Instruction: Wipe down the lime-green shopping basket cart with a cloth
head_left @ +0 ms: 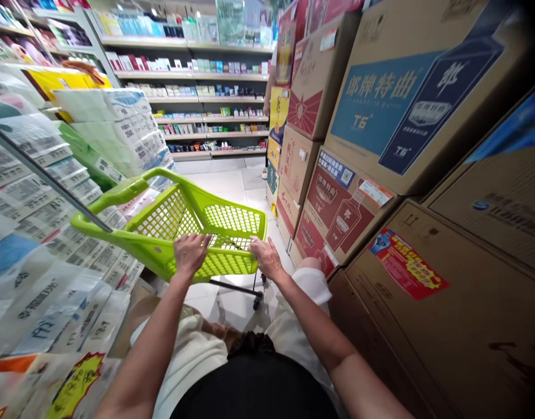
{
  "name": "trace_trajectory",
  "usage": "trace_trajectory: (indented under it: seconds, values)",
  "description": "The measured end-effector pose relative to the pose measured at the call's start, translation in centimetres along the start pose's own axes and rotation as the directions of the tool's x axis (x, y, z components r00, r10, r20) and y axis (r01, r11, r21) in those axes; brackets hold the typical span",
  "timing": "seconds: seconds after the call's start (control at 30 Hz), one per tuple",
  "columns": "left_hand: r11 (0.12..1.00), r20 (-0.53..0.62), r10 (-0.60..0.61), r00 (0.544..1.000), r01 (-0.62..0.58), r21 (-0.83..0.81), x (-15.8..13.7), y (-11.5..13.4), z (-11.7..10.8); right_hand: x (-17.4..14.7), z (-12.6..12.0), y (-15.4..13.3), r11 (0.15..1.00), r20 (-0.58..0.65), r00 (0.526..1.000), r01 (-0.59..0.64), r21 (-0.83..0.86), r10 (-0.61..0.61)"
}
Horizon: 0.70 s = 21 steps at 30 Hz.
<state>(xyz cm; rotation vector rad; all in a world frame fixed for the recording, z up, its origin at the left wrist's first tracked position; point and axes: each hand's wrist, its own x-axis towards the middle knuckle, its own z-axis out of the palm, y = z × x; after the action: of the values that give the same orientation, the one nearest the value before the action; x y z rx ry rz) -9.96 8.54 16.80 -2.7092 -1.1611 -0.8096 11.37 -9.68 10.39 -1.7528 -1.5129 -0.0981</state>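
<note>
Ahead, floor [227, 179] spreads beyond the gripped cart rim [229, 254]

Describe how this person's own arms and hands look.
The left arm and right arm are bare, with no sleeve in view. The left hand and right hand are ungloved; no watch shows. Any ring is too small to tell.

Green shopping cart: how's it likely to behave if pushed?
The cart should roll easily: a caster shows beneath it, over tile. Probably light for its size and slightly flexy, given its perforated, plastic-looking walls. It may swing sideways, since the left hand and right hand sit on the rim opposite the handle.
</note>
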Motion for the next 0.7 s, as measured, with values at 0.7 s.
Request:
trace_trajectory:
  seconds: [0.7]
  values:
    - [0.998,0.004,0.059,0.998,-0.059,0.014,0.1,0.0,-1.4,1.4,1.3,0.2,0.993,-0.163,0.984,-0.087,-0.084,0.072]
